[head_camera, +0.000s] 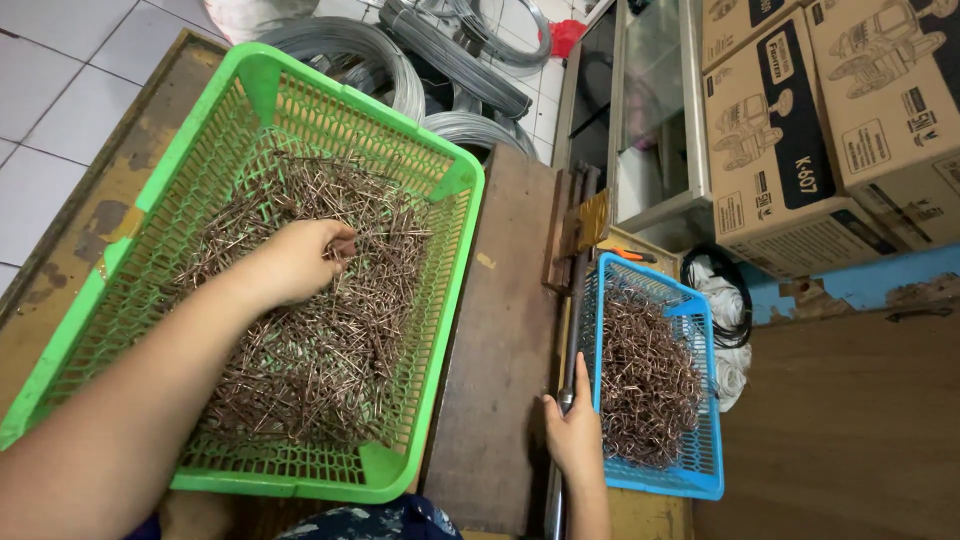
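Green plastic basket (255, 80), lattice-walled, occupies the 9 to 11 o'clock area of the bench (500, 330) and holds a loose heap of copper-coloured wire pieces (320, 340). Left hand (305, 260) is down inside this basket, fingers curled into the heap near its centre; it appears to be gathering pieces, though what it actually grips cannot be told because the fingertips are buried in the wire.

Right hand (573, 435), at about 5 o'clock, is wrapped around a long metal lever handle (577, 300) that runs away toward 12 o'clock along the edge of a dark wooden board. Index finger lies extended along the handle.

Blue plastic basket (700, 470), smaller, sits just beside the right hand at 3 to 4 o'clock, touching the handle's side. It contains a pile of bent copper-coloured wire pieces (650, 380).

Farther off, coils of grey steel wire (400, 70) lie at 12 o'clock on the tiled floor, and stacked cardboard boxes (830, 120) stand at 1 to 2 o'clock.
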